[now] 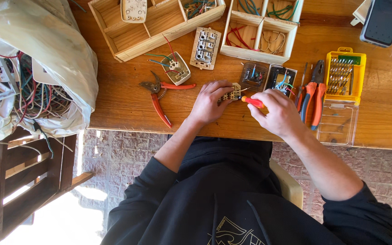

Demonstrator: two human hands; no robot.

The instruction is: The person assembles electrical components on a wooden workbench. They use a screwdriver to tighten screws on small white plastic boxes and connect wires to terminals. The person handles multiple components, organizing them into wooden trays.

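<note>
Wooden divided tray (132, 38) at the counter's (123, 102) far edge: one white plate, wire scraps in a corner cell. Second wooden tray (262, 29) beside it holds red, green and pale wire offcuts. Yellow bit case (345, 75) toward the right end, filled with metal bits, its clear lid (338, 122) lying nearer the front edge. White sack (37, 77) at the left end, stuffed with wires and switch plates. Left hand (209, 103) curled, pinching a small switch module (231, 94) near the front edge. Right hand (280, 113) closed around an orange screwdriver (252, 101), tip at the module.
</note>
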